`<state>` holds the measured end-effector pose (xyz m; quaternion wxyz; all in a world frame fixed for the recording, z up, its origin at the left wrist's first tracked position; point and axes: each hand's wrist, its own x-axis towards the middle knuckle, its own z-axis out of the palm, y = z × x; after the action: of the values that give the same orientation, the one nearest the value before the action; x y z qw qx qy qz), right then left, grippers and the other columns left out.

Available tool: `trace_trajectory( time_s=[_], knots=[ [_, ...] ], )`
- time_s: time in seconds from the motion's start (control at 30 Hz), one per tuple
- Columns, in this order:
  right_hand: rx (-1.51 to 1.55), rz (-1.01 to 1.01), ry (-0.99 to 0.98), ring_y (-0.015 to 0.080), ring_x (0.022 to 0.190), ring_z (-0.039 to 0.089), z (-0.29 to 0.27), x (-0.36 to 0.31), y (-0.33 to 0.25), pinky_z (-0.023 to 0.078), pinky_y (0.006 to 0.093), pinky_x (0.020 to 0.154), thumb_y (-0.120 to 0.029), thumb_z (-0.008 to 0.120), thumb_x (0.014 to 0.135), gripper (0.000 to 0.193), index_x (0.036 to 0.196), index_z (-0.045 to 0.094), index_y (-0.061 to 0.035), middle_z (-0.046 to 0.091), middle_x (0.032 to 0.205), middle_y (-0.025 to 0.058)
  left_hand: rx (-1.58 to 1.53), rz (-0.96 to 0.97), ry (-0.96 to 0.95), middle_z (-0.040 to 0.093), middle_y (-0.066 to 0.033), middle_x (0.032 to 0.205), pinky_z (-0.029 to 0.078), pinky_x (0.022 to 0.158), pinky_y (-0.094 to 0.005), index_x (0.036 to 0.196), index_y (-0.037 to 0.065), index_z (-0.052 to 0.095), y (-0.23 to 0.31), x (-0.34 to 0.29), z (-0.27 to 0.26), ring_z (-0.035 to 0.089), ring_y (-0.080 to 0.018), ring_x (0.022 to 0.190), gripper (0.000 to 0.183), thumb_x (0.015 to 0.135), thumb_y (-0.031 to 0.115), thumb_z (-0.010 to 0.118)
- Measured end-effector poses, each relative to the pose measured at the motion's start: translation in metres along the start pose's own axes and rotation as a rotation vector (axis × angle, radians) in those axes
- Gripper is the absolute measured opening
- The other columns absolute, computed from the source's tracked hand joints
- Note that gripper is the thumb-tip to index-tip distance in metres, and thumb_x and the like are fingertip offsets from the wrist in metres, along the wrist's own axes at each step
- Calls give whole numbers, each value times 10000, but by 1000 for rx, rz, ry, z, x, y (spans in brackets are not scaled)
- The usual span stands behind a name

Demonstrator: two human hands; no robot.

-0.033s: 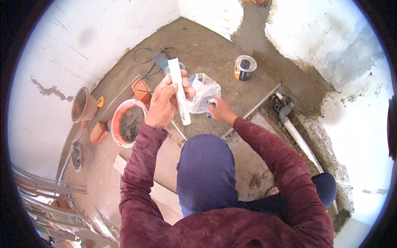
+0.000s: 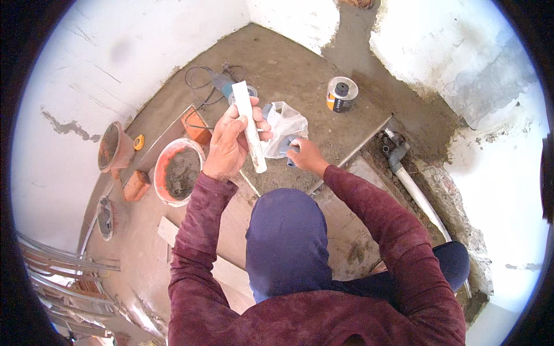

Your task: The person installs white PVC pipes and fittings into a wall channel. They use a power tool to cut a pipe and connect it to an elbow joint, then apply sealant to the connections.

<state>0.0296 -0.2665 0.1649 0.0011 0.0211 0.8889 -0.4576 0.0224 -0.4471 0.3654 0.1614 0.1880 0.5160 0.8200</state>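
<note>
My left hand (image 2: 228, 141) is closed around a short length of white plastic pipe (image 2: 251, 135), held up at a slight slant. The pipe's lower end carries brownish smears. My right hand (image 2: 310, 157) grips a small blue-grey pipe fitting (image 2: 291, 161) with its fingertips; the fingers partly cover it. Just behind that fitting sits a clear plastic bag (image 2: 288, 122), with more blue-grey shapes showing at its edge. Pipe and fitting are apart from each other.
Beyond my left hand lies an angle grinder (image 2: 221, 82) with its cord. A lidded can (image 2: 341, 95) stands at the back right. Mortar buckets (image 2: 158, 179) and bricks (image 2: 137, 185) are on the left. On the right, a white drain pipe (image 2: 420, 193) runs along an open trench.
</note>
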Motion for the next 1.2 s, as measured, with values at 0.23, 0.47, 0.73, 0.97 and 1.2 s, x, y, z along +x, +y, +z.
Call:
trace_trajectory(
  time_s=[0.23, 0.47, 0.73, 0.97, 1.2],
  knots=[
    [284, -341, 299, 336, 868, 645, -57, 16, -41, 507, 430, 801, -323, 592, 891, 389, 1132, 626, -20, 655, 998, 199, 141, -255, -272, 568, -48, 1008, 446, 587, -224, 1339, 10, 402, -24, 11, -25, 527, -96, 713, 425, 956, 188, 442],
    [-69, -599, -74, 149, 766, 630, -208, -14, -84, 501, 313, 628, -311, 596, 932, 310, 1075, 663, -44, 659, 899, 103, 313, -429, -650, 609, -78, 990, 406, 540, -203, 1337, 52, 356, -49, 71, 34, 493, -76, 634, 437, 971, 245, 499],
    [-178, 1, 169, 158, 486, 548, -323, -129, -92, 424, 304, 456, -203, 598, 875, 245, 726, 678, -26, 631, 612, 74, 628, -215, -948, 624, -41, 857, 396, 566, -199, 1265, 46, 533, -83, 120, 174, 516, -72, 641, 401, 991, 323, 435],
    [-64, 388, 342, 156, 456, 533, -366, -234, -97, 437, 284, 431, -167, 587, 913, 288, 763, 649, 71, 602, 594, 100, 734, -155, -1155, 450, 34, 658, 289, 517, -231, 895, 76, 590, -135, 109, 273, 360, -59, 556, 393, 983, 430, 445],
    [-484, 512, 589, 306, 919, 625, -413, -473, -36, 504, 364, 822, -302, 513, 961, 406, 1148, 595, 49, 651, 1012, 203, 856, -97, -1410, 365, 13, 604, 270, 506, -286, 716, 67, 483, -188, 51, 321, 350, -96, 556, 404, 988, 363, 443]
  ],
)
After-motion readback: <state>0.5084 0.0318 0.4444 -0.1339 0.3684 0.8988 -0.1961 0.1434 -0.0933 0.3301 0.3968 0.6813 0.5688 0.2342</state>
